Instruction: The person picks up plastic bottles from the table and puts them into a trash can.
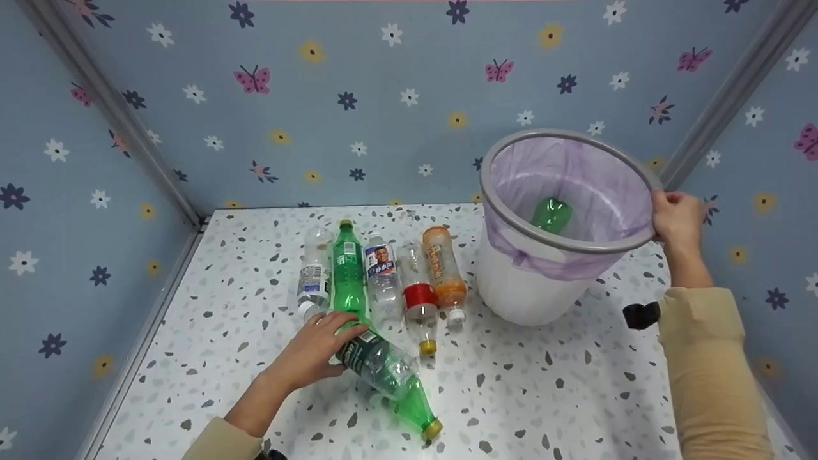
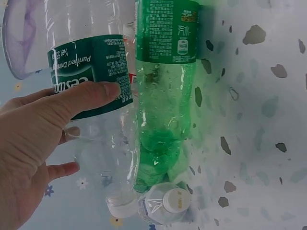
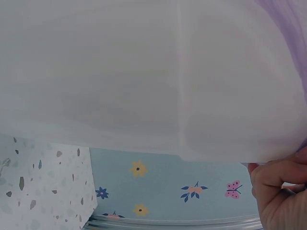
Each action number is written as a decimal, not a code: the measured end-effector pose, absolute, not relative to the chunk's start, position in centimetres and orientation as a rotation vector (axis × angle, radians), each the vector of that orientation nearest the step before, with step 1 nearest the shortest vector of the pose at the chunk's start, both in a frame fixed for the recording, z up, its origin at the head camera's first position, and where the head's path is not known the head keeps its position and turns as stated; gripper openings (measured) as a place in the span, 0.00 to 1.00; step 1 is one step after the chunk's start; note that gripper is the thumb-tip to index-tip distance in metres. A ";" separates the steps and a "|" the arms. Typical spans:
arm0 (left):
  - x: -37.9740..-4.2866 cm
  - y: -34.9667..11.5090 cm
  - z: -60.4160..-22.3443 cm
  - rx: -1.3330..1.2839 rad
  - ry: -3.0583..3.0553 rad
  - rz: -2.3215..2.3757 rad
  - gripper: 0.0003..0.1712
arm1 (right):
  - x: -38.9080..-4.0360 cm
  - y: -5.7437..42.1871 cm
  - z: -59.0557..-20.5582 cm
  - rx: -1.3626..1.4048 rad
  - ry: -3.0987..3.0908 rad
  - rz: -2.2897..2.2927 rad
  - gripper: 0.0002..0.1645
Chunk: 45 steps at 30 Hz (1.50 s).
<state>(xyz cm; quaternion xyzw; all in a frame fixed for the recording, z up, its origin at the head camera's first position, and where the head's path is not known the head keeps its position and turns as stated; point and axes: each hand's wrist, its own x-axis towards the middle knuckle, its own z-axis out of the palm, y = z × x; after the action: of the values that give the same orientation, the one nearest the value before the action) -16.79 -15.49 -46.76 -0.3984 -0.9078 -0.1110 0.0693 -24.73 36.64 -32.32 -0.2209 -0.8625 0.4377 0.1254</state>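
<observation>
Head view: your left hand (image 1: 316, 351) grips a clear plastic bottle with a dark green label (image 1: 385, 367), slanting across and partly covering a yellow-capped green plastic bottle (image 1: 415, 406). Beyond, five plastic bottles (image 1: 385, 287) lie in a row; your right hand (image 1: 679, 220) pinches the grey rim (image 1: 569, 243) of a white bin lined in purple plastic (image 1: 530, 287), inside which a green bottle end (image 1: 551, 215) shows. Left wrist view: your thumb (image 2: 98, 96) hides some label lettering. Right wrist view: the bin blocks most of the scene; your hand is cut off
</observation>
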 end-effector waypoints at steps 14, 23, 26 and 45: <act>-18.1 -12.1 -44.2 -1.109 -2.549 -0.445 0.42 | -24.6 36.7 -32.4 -0.650 -2.536 1.238 0.33; -18.8 -9.4 -42.2 -1.039 -2.449 -0.527 0.41 | -24.7 36.6 -32.2 -0.655 -2.525 1.273 0.34; -19.0 -8.6 -41.6 -1.028 -2.422 -0.544 0.41 | -24.7 36.6 -32.2 -0.661 -2.524 1.267 0.34; -20.4 -3.8 -37.0 -1.013 -2.270 -0.627 0.42 | -24.6 36.6 -32.6 -0.645 -2.513 1.265 0.33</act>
<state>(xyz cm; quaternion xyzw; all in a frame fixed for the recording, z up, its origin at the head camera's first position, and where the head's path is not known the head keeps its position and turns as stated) -20.36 -3.76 -37.03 -0.3789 -0.8487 -0.2344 0.2851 -24.64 36.56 -32.56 -0.2218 -0.8635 0.4348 0.1273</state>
